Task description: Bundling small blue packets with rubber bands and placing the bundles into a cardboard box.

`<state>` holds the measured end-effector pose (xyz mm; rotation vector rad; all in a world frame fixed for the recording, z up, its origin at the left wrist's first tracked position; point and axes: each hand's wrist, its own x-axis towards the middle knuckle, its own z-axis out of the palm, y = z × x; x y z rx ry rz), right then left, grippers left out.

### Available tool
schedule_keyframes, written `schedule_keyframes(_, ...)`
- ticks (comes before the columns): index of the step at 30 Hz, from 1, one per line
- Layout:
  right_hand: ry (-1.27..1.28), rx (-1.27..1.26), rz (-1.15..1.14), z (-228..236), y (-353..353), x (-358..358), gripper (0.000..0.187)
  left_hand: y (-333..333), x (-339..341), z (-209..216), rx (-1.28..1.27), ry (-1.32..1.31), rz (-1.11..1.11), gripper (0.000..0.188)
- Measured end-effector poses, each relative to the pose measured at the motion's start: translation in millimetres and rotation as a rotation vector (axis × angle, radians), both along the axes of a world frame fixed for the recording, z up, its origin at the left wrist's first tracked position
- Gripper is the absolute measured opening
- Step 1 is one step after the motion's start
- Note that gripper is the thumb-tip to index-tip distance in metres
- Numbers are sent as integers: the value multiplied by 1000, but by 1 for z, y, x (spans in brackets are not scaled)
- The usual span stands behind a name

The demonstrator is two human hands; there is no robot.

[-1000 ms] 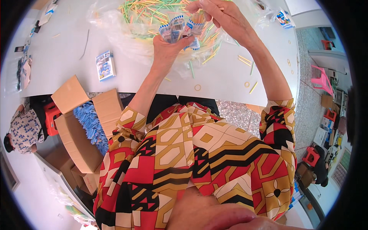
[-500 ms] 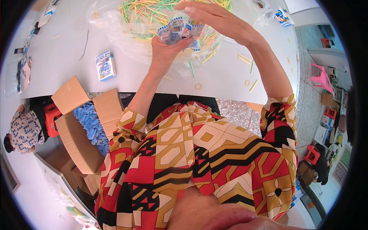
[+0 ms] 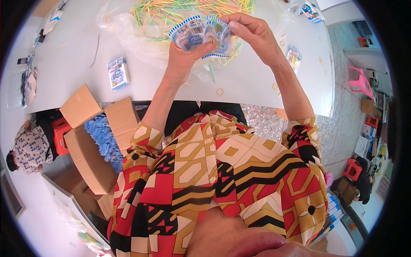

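White table fills the top half of the head view, w/ a clear plastic sheet and a heap of green and yellow sticks up at 12 o'clock. Small blue-and-white packets are up off the table, just in front of that heap, fanned between both hands.

Left hand grips the fan from below, thumb pressed across the lower edge, fingers behind, so it's clamped on the packets. Right hand comes in from 1 o'clock, fingertips pinching the top right corner of the fan.

To do this well, I'd say: keep the left thumb firm as the anchor and let the right hand do the squaring or counting, one edge at a time. The packets look thin and slippery, so a loose pinch could let them splay or drop into the sticks. Hold them clear of the plastic sheet so nothing snags.

Elsewhere: one more packet lies flat at 10 o'clock on the table, another at 2 o'clock, a few small rings near the table edge. Open cardboard box w/ blue stuff inside sits at 8 o'clock beside the person's patterned shirt. Another person crouches at 9 o'clock.
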<state>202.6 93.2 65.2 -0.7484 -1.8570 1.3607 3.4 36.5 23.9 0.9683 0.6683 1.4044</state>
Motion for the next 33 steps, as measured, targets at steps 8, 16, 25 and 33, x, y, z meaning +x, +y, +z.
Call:
schedule_keyframes(8,34,75,-181,-15,-18,17,22,3,18,-6,29,147,-4,27)
schedule_keyframes(16,2,-5,-606,-72,15,137,14,-19,-2,-9,-192,123,73,28)
schedule_keyframes(25,-710,35,-970,-104,2,212,24,-16,-2,-8,-110,153,23,32)
schedule_keyframes(33,-726,810,-1012,-70,-4,151,32,-21,-4,-10,-57,129,-26,24)
